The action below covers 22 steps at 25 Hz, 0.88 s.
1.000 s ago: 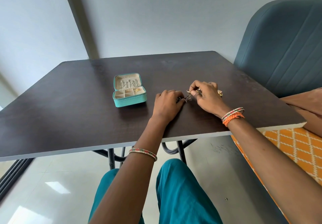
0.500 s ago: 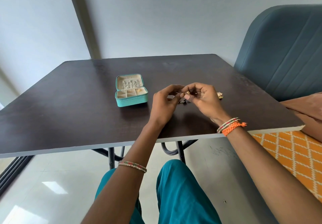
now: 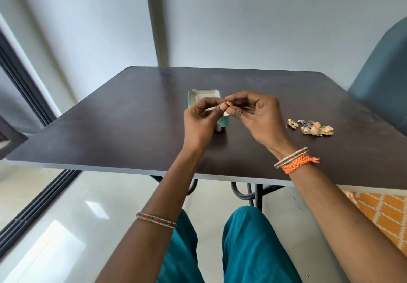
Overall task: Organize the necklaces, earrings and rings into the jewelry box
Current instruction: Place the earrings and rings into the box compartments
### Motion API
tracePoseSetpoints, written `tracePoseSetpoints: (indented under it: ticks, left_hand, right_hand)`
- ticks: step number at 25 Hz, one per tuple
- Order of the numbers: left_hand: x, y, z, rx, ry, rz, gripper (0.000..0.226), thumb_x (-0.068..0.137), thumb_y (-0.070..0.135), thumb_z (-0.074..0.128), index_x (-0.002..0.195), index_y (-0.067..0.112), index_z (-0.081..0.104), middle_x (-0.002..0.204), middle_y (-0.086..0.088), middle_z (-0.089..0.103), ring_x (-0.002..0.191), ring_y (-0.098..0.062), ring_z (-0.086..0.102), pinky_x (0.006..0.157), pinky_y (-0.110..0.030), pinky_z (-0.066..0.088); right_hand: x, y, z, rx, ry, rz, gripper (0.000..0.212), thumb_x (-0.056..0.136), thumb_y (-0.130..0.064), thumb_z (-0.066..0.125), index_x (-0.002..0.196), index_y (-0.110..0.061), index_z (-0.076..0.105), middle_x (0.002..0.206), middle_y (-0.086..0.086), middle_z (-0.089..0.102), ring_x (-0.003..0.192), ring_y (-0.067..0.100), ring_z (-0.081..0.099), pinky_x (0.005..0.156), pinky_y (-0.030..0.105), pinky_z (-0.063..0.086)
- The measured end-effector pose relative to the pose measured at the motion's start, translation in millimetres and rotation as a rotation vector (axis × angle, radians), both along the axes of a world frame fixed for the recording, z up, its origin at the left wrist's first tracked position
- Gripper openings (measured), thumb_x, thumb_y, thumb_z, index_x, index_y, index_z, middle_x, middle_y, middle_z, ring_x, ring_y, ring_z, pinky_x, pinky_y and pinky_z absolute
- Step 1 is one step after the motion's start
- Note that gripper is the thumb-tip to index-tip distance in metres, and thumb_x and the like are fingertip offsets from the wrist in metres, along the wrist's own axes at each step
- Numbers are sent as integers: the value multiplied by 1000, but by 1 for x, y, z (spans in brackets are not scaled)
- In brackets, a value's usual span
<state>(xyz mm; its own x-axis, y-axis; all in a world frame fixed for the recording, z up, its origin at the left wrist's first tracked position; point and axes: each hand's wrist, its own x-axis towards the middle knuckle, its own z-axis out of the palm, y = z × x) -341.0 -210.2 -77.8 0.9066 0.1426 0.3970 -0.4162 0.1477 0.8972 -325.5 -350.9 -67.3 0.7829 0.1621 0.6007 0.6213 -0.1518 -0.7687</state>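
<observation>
Both hands raised above the dark table (image 3: 123, 128), meeting over the teal jewelry box (image 3: 224, 122). A small gold piece (image 3: 228, 104) sits between the fingertips of both hands: left hand (image 3: 201, 124) has thumb and forefinger curled in on it from the left, right hand (image 3: 258, 117) pinches it from the right with forefinger on top and thumb below. Piece is at the very tips, exposed in the gap between the two hands, not buried in either palm. It looks round and compact, so no clear long axis; which way it faces is too small to tell, and whether it is a ring or an earring is unclear.

Jewelry box is open, lid standing at the far side, pale lining showing; the hands cover most of the tray, so compartments can't be read. The gold piece hangs above the box, not in it.

Loose pile of jewelry (image 3: 312, 127) lies on the table to the right of the right hand, well apart from the box, stretched roughly left-right. Bangle (image 3: 156, 220) on left forearm; bangles (image 3: 290, 157) and orange braided band (image 3: 297, 165) on right wrist.
</observation>
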Motion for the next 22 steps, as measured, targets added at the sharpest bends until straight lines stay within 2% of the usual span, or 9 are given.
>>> tracePoseSetpoints:
  ticks: [2, 4, 5, 7, 10, 12, 14, 16, 22]
  left_hand:
    - [4, 11, 1, 265, -53, 234, 5, 86, 22, 67, 87, 18, 71, 86, 4, 70, 73, -17, 63, 55, -27, 49]
    - [13, 24, 1, 585, -84, 527, 15, 91, 32, 57, 95, 25, 69, 95, 8, 69, 81, -15, 61, 62, -27, 48]
    - [19, 31, 1, 660, -70, 594, 19, 93, 32, 51, 102, 26, 67, 101, 7, 68, 88, -16, 61, 66, -30, 50]
    - [37, 43, -3, 719, 21, 550, 30, 93, 32, 49, 119, 22, 59, 116, 0, 65, 108, -22, 56, 83, -38, 50]
    - [49, 48, -14, 840, 266, 353, 56, 87, 39, 44, 138, 17, 40, 135, -10, 53, 126, -29, 45, 102, -41, 37]
    - [45, 45, -22, 977, 314, 278, 64, 83, 40, 32, 142, 17, 34, 134, -12, 54, 124, -30, 46, 102, -39, 30]
    - [41, 43, -27, 1074, 274, 257, 54, 92, 30, 31, 144, 16, 30, 134, -13, 54, 123, -28, 47, 102, -35, 25]
    - [41, 45, -25, 1071, 252, 267, 48, 96, 21, 32, 144, 15, 30, 137, -13, 52, 125, -27, 45, 102, -33, 23]
    - [38, 43, -25, 1050, 217, 286, 47, 96, 17, 32, 142, 15, 34, 132, -12, 56, 121, -27, 47, 101, -33, 23]
  right_hand:
    - [10, 3, 0, -34, -16, -26, 19, 77, -8, 75, 93, -19, 73, 91, 2, 74, 85, 13, 71, 80, 27, 56]
    - [23, 2, 0, -80, 6, -53, 22, 76, -6, 76, 96, -15, 72, 91, 3, 73, 83, 7, 70, 78, 24, 55]
    - [30, 0, 0, -115, 20, -69, 24, 76, -6, 77, 97, -15, 72, 92, 3, 73, 81, 4, 69, 78, 21, 55]
    - [43, -2, 1, -217, 34, -104, 27, 74, -8, 78, 98, -17, 72, 91, 7, 74, 78, 2, 67, 76, 18, 54]
    - [58, -2, 3, -322, 62, -97, 28, 71, -8, 81, 96, -19, 73, 85, 12, 72, 74, 7, 62, 72, 19, 52]
    - [65, -2, 6, -403, 84, -58, 24, 71, -10, 81, 92, -19, 74, 84, 7, 74, 72, 2, 64, 71, 15, 51]
    - [70, -2, 8, -504, 90, -30, 21, 70, -11, 82, 89, -17, 75, 84, 2, 74, 76, 3, 67, 73, 15, 53]
    - [74, -1, 7, -582, 91, -25, 19, 69, -12, 83, 87, -16, 77, 84, -2, 75, 80, 5, 69, 75, 14, 51]
    - [73, 0, 7, -626, 115, -23, 20, 67, -10, 83, 86, -14, 77, 76, -6, 71, 65, -13, 59, 67, 2, 42]
